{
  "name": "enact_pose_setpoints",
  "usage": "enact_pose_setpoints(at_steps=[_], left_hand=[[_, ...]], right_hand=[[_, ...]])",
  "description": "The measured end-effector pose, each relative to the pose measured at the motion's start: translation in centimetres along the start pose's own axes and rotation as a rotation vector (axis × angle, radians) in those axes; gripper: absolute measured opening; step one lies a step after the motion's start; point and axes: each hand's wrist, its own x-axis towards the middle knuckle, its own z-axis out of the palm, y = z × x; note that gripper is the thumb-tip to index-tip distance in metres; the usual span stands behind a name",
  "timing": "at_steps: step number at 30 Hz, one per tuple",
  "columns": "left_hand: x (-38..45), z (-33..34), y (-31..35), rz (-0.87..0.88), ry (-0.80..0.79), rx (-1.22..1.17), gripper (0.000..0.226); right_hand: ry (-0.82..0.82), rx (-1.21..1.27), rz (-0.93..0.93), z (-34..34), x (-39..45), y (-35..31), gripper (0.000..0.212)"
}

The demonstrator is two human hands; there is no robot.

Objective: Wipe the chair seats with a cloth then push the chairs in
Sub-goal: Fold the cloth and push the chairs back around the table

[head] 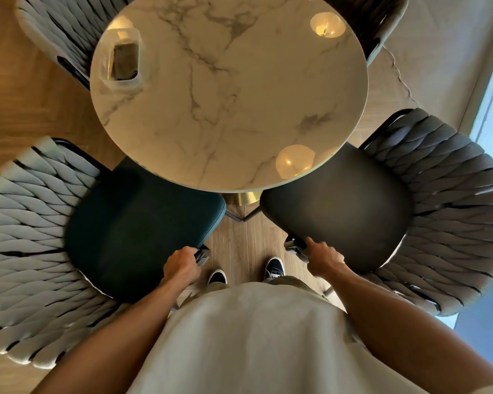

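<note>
Two chairs flank me at a round marble table (pixel 228 89). The left chair has a teal seat (pixel 137 223) and a pale woven back (pixel 26 237). The right chair has a dark grey seat (pixel 339 209) and a grey woven back (pixel 453 209). My left hand (pixel 181 267) grips the dark frame end at the teal seat's near corner. My right hand (pixel 323 257) grips the frame end at the grey seat's near corner. Both seats sit partly under the table's edge. No cloth is in view.
A clear holder with a dark block (pixel 123 62) stands on the table's left side. Two more woven chairs sit at the far left (pixel 57 32) and far right (pixel 382 21). My shoes (pixel 273 268) stand on the wooden floor between the chairs. A window runs along the right.
</note>
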Motion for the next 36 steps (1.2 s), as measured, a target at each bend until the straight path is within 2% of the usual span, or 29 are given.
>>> enact_pose_setpoints(at_steps=[10, 14, 20, 22, 25, 30, 36], left_hand=[[-0.2, -0.2, -0.7, 0.062, 0.009, -0.021, 0.051], [0.2, -0.5, -2.0, 0.144, -0.024, -0.104, 0.061], [0.3, -1.2, -4.1, 0.283, -0.082, -0.301, 0.057], [0.0, -1.1, -5.0, 0.324, -0.08, -0.356, 0.055], [-0.6, -0.9, -6.7, 0.363, -0.065, -0.449, 0.055], [-2.6, -0.2, -10.6, 0.377, -0.027, -0.537, 0.046], [-5.6, 2.0, -14.8, 0.439, 0.104, -0.439, 0.038]], right_hand=[[0.075, 0.027, -0.007, 0.4, -0.4, -0.2, 0.055], [0.135, 0.097, 0.015, 0.2, -0.8, -0.6, 0.049], [0.197, 0.063, 0.009, 0.9, -2.7, -5.9, 0.063], [0.205, 0.174, -0.011, 1.8, -3.9, -8.3, 0.062], [0.151, 0.341, -0.052, 3.9, -6.3, -11.9, 0.06], [0.113, 0.434, -0.12, 6.4, -10.5, -15.6, 0.047], [0.143, 0.397, -0.142, 8.1, -14.2, -15.6, 0.04]])
